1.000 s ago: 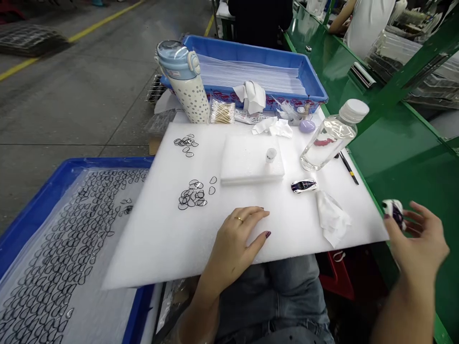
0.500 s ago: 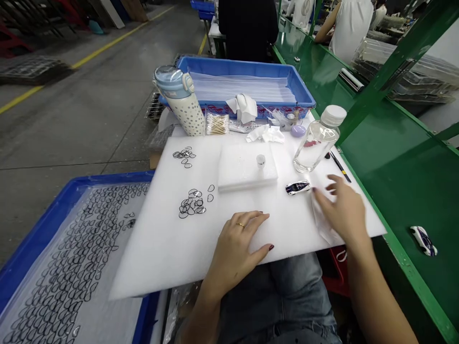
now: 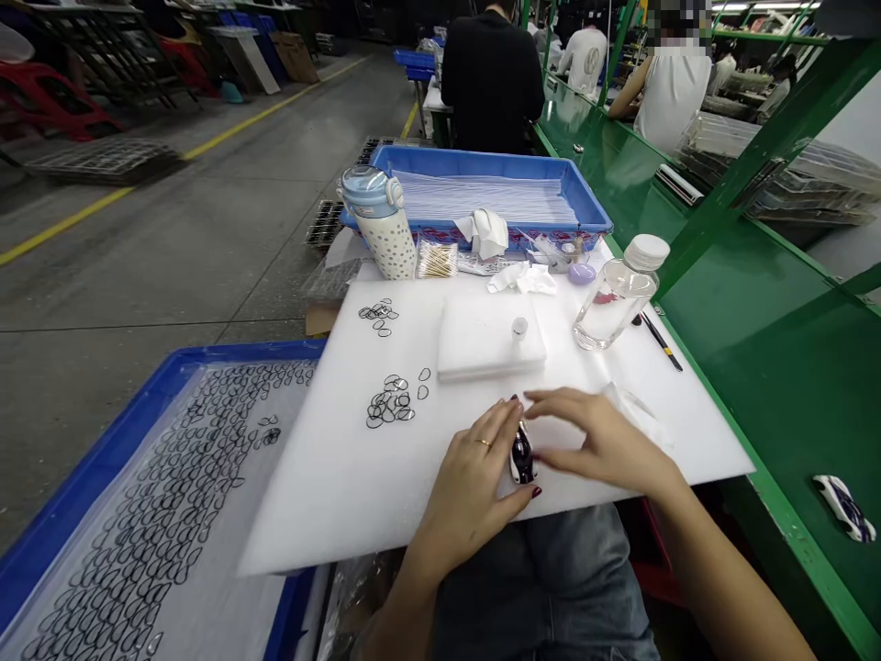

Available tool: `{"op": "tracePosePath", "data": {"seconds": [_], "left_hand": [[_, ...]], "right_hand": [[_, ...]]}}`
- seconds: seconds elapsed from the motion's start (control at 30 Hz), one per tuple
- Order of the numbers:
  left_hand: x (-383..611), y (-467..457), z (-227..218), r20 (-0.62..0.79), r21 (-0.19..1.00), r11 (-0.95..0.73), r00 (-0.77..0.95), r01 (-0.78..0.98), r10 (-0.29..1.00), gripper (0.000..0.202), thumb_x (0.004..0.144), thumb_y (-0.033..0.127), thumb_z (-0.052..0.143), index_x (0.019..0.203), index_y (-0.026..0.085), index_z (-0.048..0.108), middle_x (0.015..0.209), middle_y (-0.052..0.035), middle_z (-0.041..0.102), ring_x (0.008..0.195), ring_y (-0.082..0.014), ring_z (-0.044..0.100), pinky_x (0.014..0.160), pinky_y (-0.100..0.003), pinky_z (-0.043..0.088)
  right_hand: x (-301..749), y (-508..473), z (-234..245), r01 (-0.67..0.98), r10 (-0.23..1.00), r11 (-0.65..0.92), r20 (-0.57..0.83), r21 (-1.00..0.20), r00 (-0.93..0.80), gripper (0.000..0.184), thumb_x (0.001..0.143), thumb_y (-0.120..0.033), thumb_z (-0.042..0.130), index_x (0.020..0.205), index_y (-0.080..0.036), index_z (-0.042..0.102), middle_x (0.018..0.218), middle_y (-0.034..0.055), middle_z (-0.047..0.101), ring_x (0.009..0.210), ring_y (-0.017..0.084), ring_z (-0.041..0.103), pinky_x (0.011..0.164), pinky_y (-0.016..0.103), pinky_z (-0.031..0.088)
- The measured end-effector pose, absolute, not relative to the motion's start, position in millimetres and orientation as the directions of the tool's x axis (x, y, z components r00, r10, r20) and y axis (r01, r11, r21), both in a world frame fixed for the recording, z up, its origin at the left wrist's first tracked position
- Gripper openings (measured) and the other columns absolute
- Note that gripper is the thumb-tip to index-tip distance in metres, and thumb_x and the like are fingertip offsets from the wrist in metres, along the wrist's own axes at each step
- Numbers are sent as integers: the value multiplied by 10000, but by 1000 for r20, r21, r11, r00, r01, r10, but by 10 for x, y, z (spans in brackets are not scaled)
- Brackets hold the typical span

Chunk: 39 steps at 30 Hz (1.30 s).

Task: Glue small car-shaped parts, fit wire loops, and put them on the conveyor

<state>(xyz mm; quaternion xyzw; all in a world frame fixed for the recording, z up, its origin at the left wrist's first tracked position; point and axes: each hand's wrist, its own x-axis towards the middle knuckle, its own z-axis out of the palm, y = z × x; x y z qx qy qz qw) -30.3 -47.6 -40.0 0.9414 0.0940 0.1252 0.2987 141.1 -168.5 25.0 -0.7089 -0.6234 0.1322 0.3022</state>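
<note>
A small white and dark purple toy car (image 3: 521,454) lies on the white foam sheet (image 3: 330,496) near its front edge, held between my two hands. My left hand (image 3: 472,482) curls round its left side with finger and thumb on it. My right hand (image 3: 598,441) reaches in from the right, fingers over the car's far end and thumb against its side. A second toy car (image 3: 845,507) lies on the green conveyor (image 3: 771,367) to the right.
On the sheet are two piles of black rings (image 3: 391,404) (image 3: 377,314), a foam block (image 3: 490,347) with a small vial (image 3: 518,328), a clear bottle (image 3: 616,294), a pen (image 3: 661,340) and a tissue (image 3: 637,413). A blue tray of rings (image 3: 138,514) sits left. Other people work at the back.
My right hand let go of one car on the green conveyor, then took the other car from the sheet and brought it to my left hand. The view tilted up.
</note>
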Motion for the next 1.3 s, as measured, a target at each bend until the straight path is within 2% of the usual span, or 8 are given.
{"op": "tracePosePath", "data": {"seconds": [0.13,0.3,0.5,0.7,0.83,0.97,1.07,1.3], "left_hand": [[-289,-475,-331,133,596,-798,968,93,213,610,881,252,663,1450,243,444,1514,-128,486,1382,-316,460,1043,-497,445],[-298,-494,-344,185,652,-747,927,133,327,597,732,216,793,1293,215,589,1391,-123,567,1282,-325,520,1049,-506,466],[-313,-498,-382,266,718,-691,885,83,382,572,688,147,802,1227,195,617,1295,-100,646,1186,-296,585,1026,-496,507],[-338,-495,-412,333,769,-638,829,37,449,472,752,274,814,1204,209,691,1245,-98,702,1105,-290,657,935,-466,574],[-329,-491,-404,328,806,-591,812,27,484,419,794,336,793,1187,210,716,1202,-95,730,1079,-285,680,920,-446,583],[-318,-490,-381,282,841,-540,823,34,492,341,834,354,761,1144,215,734,1181,-86,742,1088,-281,678,941,-436,566],[-313,-485,-375,271,850,-526,825,36,495,319,837,370,758,1116,217,741,1164,-82,748,1066,-280,681,935,-436,561],[-317,-473,-377,258,857,-514,828,42,497,326,843,384,751,1114,204,735,1150,-89,751,1051,-279,680,924,-444,557]], "right_hand": [[1597,-1316,343,786,806,-168,376,-594,456,298,913,-293,608,1195,-198,616,1096,83,747,992,228,717,850,371,569],[1722,-890,379,814,887,-312,158,-489,435,187,952,-298,536,1070,-194,638,842,58,737,847,258,711,771,380,525],[1624,-1174,437,465,907,88,264,-881,329,157,957,-321,530,983,-224,651,1056,41,706,1096,214,646,927,358,487],[1405,-1493,-51,64,841,112,129,-992,526,159,834,-202,545,909,-210,685,739,7,598,742,164,562,750,342,445],[1216,-1539,-30,-120,842,240,145,-963,520,226,824,-421,627,912,-226,702,698,0,517,686,165,472,676,333,387],[986,-1463,204,-323,846,444,272,-836,459,687,810,-842,321,540,-225,458,498,-26,327,488,137,318,531,328,304],[893,-1383,248,-399,833,458,227,-794,504,672,822,-812,299,492,-227,281,433,-56,172,423,105,184,470,303,223],[897,-1323,177,-441,823,470,198,-765,533,637,792,-764,362,485,-222,231,419,-58,133,417,93,153,454,281,196]]}}
